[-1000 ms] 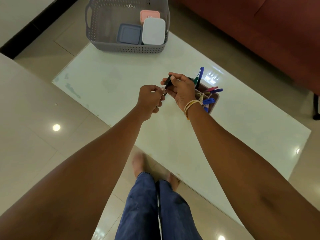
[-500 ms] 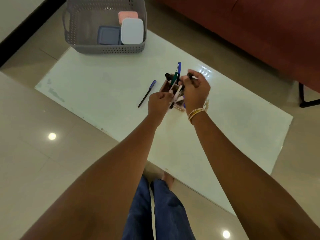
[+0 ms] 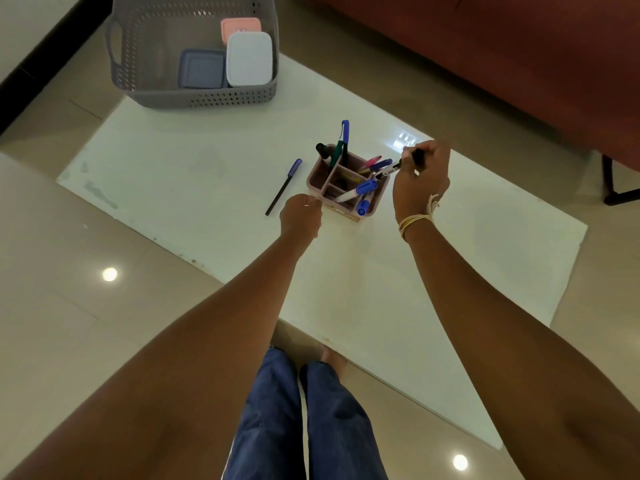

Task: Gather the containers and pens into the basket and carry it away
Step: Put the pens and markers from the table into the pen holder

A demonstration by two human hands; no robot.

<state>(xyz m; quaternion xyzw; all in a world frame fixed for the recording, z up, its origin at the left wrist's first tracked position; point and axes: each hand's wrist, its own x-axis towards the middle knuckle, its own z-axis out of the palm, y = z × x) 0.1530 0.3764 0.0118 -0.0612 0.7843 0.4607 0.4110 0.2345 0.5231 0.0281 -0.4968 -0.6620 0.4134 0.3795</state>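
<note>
A grey perforated basket (image 3: 207,97) stands at the table's far left corner with a blue container (image 3: 201,68), a white container (image 3: 249,58) and a pink container (image 3: 240,27) inside. A pink divided pen holder (image 3: 348,199) stands mid-table with several pens and markers in it. A loose black pen with a blue cap (image 3: 284,187) lies left of the holder. My right hand (image 3: 420,181) grips a black-capped marker (image 3: 398,166) over the holder's right side. My left hand (image 3: 300,216) is closed at the holder's near-left corner; whether it holds anything is hidden.
The white low table (image 3: 381,306) reaches toward me and to the right. A red-brown sofa (image 3: 502,57) runs along the far right, with a black leg (image 3: 613,188) at its end. Glossy beige floor tiles surround the table; my legs and bare feet are below.
My hands have parted: the right one has carried the marker to the holder's right side, the left one has dropped to its near-left corner. The loose pen came into view.
</note>
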